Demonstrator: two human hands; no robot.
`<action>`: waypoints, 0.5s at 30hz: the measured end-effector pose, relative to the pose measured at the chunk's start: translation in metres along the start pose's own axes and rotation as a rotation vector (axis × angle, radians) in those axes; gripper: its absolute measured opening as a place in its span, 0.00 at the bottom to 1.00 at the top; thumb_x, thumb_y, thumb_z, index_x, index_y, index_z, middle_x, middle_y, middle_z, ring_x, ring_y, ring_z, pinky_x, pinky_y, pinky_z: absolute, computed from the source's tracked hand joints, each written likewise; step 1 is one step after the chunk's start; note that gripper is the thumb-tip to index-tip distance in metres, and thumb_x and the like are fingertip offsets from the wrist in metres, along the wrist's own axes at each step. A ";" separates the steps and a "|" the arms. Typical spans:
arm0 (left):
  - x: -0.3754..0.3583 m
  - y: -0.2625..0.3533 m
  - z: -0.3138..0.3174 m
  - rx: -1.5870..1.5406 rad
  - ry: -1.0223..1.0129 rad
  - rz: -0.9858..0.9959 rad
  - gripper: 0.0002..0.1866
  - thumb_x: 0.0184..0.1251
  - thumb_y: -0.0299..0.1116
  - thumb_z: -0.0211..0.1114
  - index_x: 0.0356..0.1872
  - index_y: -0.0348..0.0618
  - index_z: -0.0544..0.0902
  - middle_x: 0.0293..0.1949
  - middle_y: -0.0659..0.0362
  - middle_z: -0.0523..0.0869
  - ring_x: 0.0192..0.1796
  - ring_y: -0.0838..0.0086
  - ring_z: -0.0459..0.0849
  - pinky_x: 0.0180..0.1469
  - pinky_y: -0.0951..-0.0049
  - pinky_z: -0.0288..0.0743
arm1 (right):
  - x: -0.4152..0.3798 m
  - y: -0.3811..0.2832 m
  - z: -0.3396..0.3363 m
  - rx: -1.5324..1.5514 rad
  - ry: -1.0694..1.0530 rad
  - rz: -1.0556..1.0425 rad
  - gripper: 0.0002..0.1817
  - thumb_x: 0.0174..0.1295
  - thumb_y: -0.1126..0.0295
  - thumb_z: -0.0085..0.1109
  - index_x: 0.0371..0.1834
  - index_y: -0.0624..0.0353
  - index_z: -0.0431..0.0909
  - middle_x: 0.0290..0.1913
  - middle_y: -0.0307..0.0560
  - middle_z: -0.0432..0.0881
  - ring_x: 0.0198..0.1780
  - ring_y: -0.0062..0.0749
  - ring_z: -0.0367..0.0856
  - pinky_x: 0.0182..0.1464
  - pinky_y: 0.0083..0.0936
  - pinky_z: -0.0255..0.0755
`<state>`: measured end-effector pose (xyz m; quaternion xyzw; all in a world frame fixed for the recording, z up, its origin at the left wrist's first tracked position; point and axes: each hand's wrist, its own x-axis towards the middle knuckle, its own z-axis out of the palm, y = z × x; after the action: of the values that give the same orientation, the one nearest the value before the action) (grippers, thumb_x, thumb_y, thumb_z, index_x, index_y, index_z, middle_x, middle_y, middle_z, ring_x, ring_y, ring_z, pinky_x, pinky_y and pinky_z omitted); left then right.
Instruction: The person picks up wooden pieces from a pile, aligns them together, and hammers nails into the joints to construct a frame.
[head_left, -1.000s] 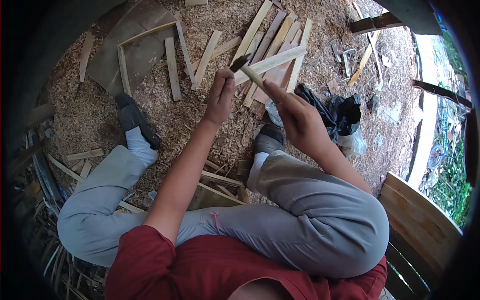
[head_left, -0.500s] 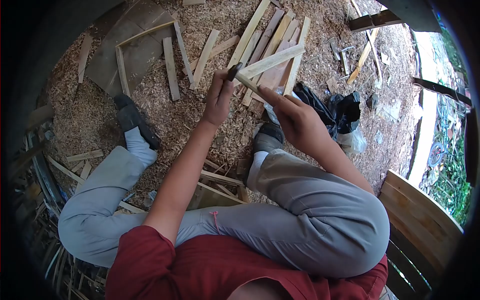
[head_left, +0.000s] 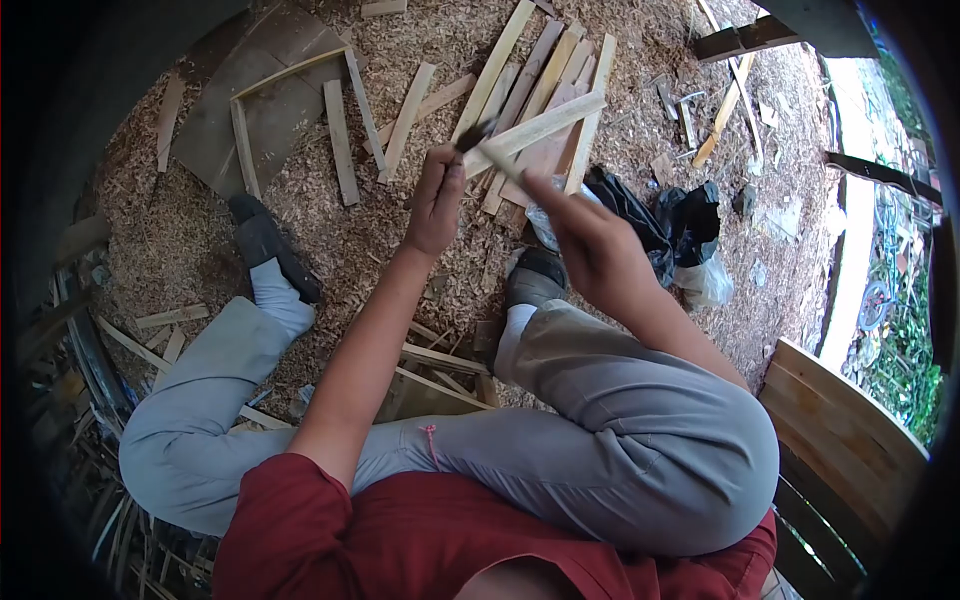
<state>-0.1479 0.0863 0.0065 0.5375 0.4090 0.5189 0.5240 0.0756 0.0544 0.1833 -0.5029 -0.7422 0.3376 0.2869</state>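
Observation:
My right hand (head_left: 597,240) is closed around the pale handle of a hammer (head_left: 503,160). The hammer's dark head is blurred and sits just above the fingers of my left hand (head_left: 438,200). That left hand is closed at the near end of a wooden slat (head_left: 545,124), which slants up to the right, its far end over another slat (head_left: 594,120). Whether a nail is between the left fingers cannot be made out.
Wood shavings (head_left: 370,250) cover the ground. Several boards (head_left: 530,70) lie ahead, with a three-sided wooden frame (head_left: 290,72) to the left. A black plastic bag (head_left: 690,218) lies right of my foot. Another hammer (head_left: 688,120) is farther right. A plank (head_left: 840,420) stands beside my knee.
The hammer's head has lifted slightly and shifted right from the left hand's fingertips, blurring with motion. My left hand and the slat have hardly moved.

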 end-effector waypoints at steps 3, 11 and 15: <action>0.001 0.001 0.002 0.009 -0.019 0.024 0.06 0.92 0.32 0.49 0.57 0.45 0.73 0.40 0.66 0.68 0.38 0.82 0.65 0.42 0.75 0.64 | 0.001 0.000 -0.005 -0.066 -0.233 0.124 0.39 0.70 0.83 0.59 0.86 0.47 0.70 0.38 0.55 0.81 0.38 0.54 0.83 0.43 0.44 0.79; 0.001 0.007 0.006 -0.019 -0.010 -0.005 0.07 0.91 0.30 0.48 0.58 0.45 0.74 0.41 0.66 0.69 0.39 0.82 0.65 0.42 0.75 0.65 | -0.005 0.005 -0.003 -0.042 -0.202 0.129 0.40 0.69 0.84 0.60 0.86 0.47 0.70 0.37 0.54 0.79 0.37 0.52 0.82 0.43 0.43 0.79; -0.003 0.001 0.002 0.016 -0.009 0.033 0.07 0.91 0.29 0.48 0.59 0.45 0.74 0.41 0.66 0.69 0.38 0.83 0.65 0.41 0.76 0.65 | -0.005 0.002 0.000 -0.036 0.034 0.018 0.41 0.69 0.84 0.60 0.86 0.44 0.70 0.36 0.54 0.79 0.37 0.52 0.82 0.42 0.43 0.78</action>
<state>-0.1467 0.0826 0.0073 0.5505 0.4017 0.5221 0.5128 0.0788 0.0501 0.1811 -0.5201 -0.7388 0.3182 0.2872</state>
